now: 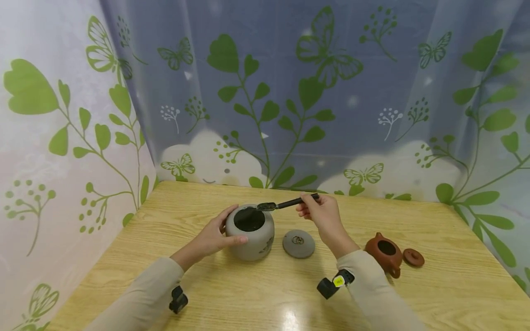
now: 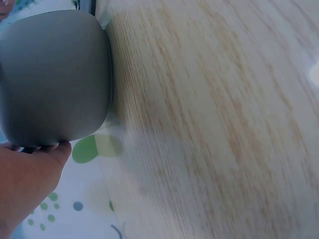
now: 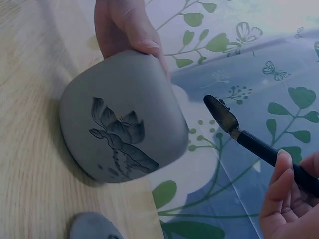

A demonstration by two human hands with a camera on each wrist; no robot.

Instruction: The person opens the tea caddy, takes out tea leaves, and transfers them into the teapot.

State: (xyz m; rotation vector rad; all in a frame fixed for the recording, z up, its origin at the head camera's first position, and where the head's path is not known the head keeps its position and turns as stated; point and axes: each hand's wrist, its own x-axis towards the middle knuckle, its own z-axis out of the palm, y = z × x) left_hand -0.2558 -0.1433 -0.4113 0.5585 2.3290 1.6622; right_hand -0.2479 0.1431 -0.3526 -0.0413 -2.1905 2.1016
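A round grey jar with a dark lotus picture stands uncovered on the table. My left hand grips it from the left, thumb across the near side and fingers round the far side. In the left wrist view the fingertips press against the jar's wall. My right hand pinches the black handle of a small tea scoop. The scoop's bowl is just over the jar's right rim and carries a few dark leafy bits. Dark contents or shadow fill the jar's mouth.
The jar's grey lid lies flat to its right, below my right hand. Farther right sits a reddish-brown teapot without its cover, near my right sleeve. Its small lid lies beside it. A patterned curtain rises behind the table.
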